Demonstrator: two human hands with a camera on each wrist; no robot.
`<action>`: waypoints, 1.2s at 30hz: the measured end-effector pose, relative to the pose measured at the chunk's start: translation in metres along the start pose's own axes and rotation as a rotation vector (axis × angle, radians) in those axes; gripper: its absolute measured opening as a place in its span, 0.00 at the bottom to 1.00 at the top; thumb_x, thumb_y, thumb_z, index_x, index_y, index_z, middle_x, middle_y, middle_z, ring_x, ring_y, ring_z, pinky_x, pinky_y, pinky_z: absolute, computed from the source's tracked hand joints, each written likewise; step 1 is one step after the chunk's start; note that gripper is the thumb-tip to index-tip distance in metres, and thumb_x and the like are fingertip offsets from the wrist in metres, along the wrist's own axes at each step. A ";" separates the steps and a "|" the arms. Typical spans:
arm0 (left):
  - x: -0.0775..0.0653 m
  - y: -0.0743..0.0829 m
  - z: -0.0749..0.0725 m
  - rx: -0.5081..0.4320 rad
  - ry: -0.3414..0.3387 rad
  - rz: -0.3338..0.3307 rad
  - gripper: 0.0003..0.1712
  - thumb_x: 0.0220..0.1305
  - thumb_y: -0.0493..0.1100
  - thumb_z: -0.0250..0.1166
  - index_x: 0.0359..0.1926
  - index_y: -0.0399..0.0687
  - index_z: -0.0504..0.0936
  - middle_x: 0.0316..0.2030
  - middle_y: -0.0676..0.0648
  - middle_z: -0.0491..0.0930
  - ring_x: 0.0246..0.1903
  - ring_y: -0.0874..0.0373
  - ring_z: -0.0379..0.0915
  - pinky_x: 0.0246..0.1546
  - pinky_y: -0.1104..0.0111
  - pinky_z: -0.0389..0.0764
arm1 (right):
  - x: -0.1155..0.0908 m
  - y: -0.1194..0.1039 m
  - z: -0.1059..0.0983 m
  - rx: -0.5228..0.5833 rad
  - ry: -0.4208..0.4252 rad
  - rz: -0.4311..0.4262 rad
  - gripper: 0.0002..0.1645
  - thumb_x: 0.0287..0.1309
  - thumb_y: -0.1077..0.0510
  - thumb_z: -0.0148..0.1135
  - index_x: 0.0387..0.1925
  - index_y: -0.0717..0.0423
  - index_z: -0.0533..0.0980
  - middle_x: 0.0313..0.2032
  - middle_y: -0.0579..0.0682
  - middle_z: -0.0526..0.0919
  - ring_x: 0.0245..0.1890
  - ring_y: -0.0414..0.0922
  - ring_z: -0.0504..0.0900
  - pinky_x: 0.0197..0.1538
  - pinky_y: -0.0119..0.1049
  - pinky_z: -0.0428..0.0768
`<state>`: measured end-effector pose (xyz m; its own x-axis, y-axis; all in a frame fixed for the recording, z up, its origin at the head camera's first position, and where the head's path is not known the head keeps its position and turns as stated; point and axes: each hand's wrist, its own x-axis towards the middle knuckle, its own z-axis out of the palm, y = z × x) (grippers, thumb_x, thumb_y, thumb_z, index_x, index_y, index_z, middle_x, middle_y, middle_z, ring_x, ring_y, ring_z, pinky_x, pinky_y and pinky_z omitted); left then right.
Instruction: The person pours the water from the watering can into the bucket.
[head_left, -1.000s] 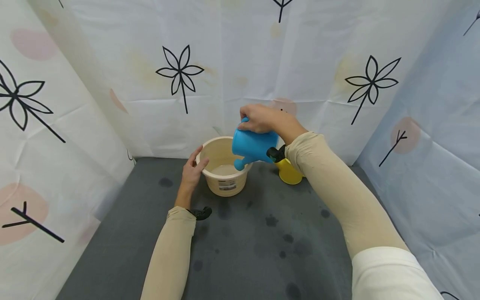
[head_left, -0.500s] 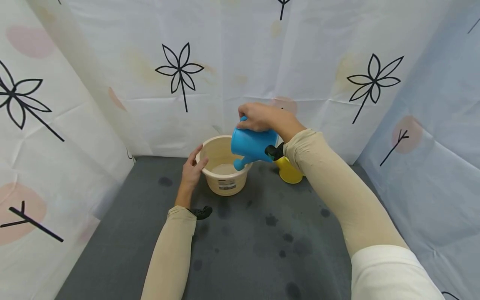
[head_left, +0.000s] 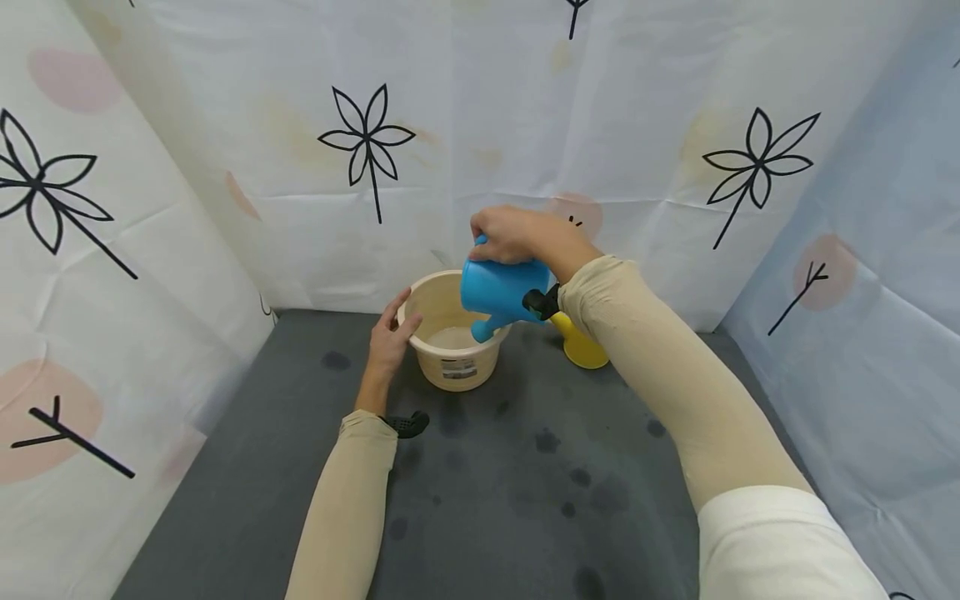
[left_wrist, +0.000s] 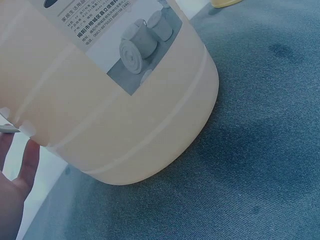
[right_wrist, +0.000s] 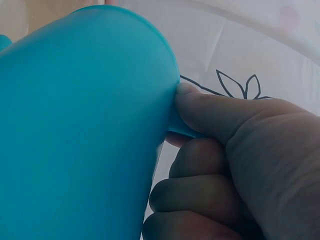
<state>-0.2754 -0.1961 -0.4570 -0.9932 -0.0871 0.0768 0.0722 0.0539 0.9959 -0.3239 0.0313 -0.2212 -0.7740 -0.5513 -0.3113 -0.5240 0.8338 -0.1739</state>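
A cream plastic basin (head_left: 459, 367) with a printed label stands at the back of the table. My left hand (head_left: 390, 340) grips its left rim, and the left wrist view shows fingertips (left_wrist: 30, 162) beside the basin's wall. Over the basin's right side, my right hand (head_left: 501, 235) holds a blue toy watering can (head_left: 498, 287) by its handle, tilted so the round spout head (head_left: 482, 331) points down over the rim. In the right wrist view the fingers (right_wrist: 200, 195) curl round the handle. Whether water flows from the spout cannot be made out.
A yellow object with a flared round end (head_left: 587, 352) stands right of the basin, partly hidden by my right forearm. Dark wet spots mark the grey tabletop (head_left: 487, 483). Patterned white cloth (head_left: 450, 108) hangs behind and on both sides.
The watering can and right hand shift very slightly left relative to the yellow object. Its tilt looks nearly the same. My left hand stays on the basin's rim, and the head view drifts slightly.
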 end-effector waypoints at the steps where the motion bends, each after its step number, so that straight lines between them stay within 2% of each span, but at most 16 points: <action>1: -0.002 0.004 0.000 0.002 -0.003 0.000 0.36 0.73 0.44 0.63 0.78 0.57 0.64 0.75 0.35 0.64 0.70 0.41 0.68 0.45 0.81 0.77 | 0.001 -0.001 0.000 -0.003 -0.005 0.001 0.23 0.77 0.45 0.51 0.60 0.57 0.71 0.51 0.57 0.77 0.46 0.51 0.74 0.51 0.46 0.73; 9: -0.007 0.011 0.001 0.013 -0.003 -0.002 0.35 0.73 0.45 0.63 0.78 0.57 0.64 0.74 0.35 0.65 0.70 0.42 0.68 0.48 0.78 0.77 | 0.003 -0.002 -0.001 -0.011 -0.014 0.004 0.23 0.77 0.45 0.51 0.61 0.57 0.71 0.52 0.57 0.77 0.47 0.51 0.74 0.52 0.46 0.74; 12: -0.005 0.011 0.001 0.003 -0.002 0.005 0.35 0.73 0.44 0.63 0.78 0.55 0.64 0.74 0.35 0.65 0.70 0.42 0.68 0.57 0.66 0.80 | 0.002 0.000 0.000 -0.010 -0.003 0.000 0.23 0.77 0.45 0.51 0.61 0.58 0.71 0.51 0.57 0.77 0.47 0.51 0.74 0.52 0.47 0.74; 15: -0.004 0.010 0.002 -0.006 -0.001 0.012 0.35 0.73 0.43 0.63 0.78 0.54 0.64 0.74 0.34 0.65 0.70 0.41 0.68 0.65 0.51 0.76 | 0.000 0.003 0.000 -0.007 0.017 -0.009 0.23 0.77 0.46 0.51 0.60 0.59 0.71 0.52 0.58 0.78 0.47 0.52 0.74 0.53 0.47 0.74; 17: -0.004 0.010 0.001 -0.018 -0.001 0.012 0.36 0.73 0.43 0.63 0.78 0.54 0.64 0.74 0.34 0.65 0.71 0.41 0.67 0.67 0.47 0.73 | -0.001 0.006 0.002 -0.012 0.032 -0.019 0.24 0.77 0.45 0.51 0.61 0.59 0.71 0.53 0.58 0.78 0.49 0.53 0.75 0.54 0.48 0.75; 19: -0.005 0.010 0.000 -0.013 0.002 0.008 0.35 0.72 0.44 0.64 0.77 0.55 0.65 0.74 0.35 0.65 0.71 0.42 0.67 0.65 0.52 0.77 | -0.002 0.008 0.003 -0.012 0.046 -0.023 0.25 0.77 0.45 0.51 0.61 0.59 0.71 0.54 0.59 0.78 0.50 0.53 0.75 0.55 0.48 0.75; 21: -0.005 0.009 -0.001 -0.020 0.000 0.004 0.35 0.72 0.45 0.64 0.77 0.55 0.65 0.75 0.36 0.64 0.71 0.43 0.67 0.60 0.62 0.80 | -0.003 0.011 0.005 -0.005 0.060 -0.024 0.25 0.77 0.45 0.51 0.61 0.59 0.70 0.56 0.59 0.77 0.51 0.53 0.75 0.56 0.48 0.75; 23: -0.006 0.009 -0.001 -0.010 0.002 0.001 0.36 0.72 0.46 0.65 0.77 0.56 0.66 0.75 0.36 0.65 0.71 0.44 0.67 0.53 0.74 0.79 | -0.005 0.015 0.007 0.010 0.073 -0.023 0.25 0.77 0.45 0.51 0.61 0.59 0.70 0.57 0.59 0.77 0.52 0.54 0.74 0.56 0.49 0.75; 25: -0.007 0.009 0.000 -0.010 0.006 -0.001 0.36 0.72 0.46 0.65 0.77 0.56 0.66 0.74 0.36 0.65 0.71 0.44 0.67 0.47 0.80 0.77 | -0.007 0.018 0.009 0.024 0.088 -0.026 0.25 0.77 0.45 0.52 0.61 0.60 0.70 0.58 0.60 0.76 0.52 0.54 0.74 0.56 0.49 0.74; 36: -0.008 0.011 0.002 0.013 0.017 -0.003 0.36 0.72 0.45 0.64 0.77 0.56 0.65 0.73 0.36 0.67 0.70 0.44 0.68 0.46 0.80 0.76 | -0.016 0.033 0.020 0.100 0.154 -0.031 0.22 0.77 0.46 0.52 0.58 0.59 0.69 0.56 0.61 0.76 0.51 0.55 0.74 0.53 0.48 0.74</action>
<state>-0.2670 -0.1931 -0.4471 -0.9917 -0.1043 0.0751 0.0684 0.0666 0.9954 -0.3216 0.0684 -0.2410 -0.8074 -0.5681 -0.1591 -0.5163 0.8109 -0.2755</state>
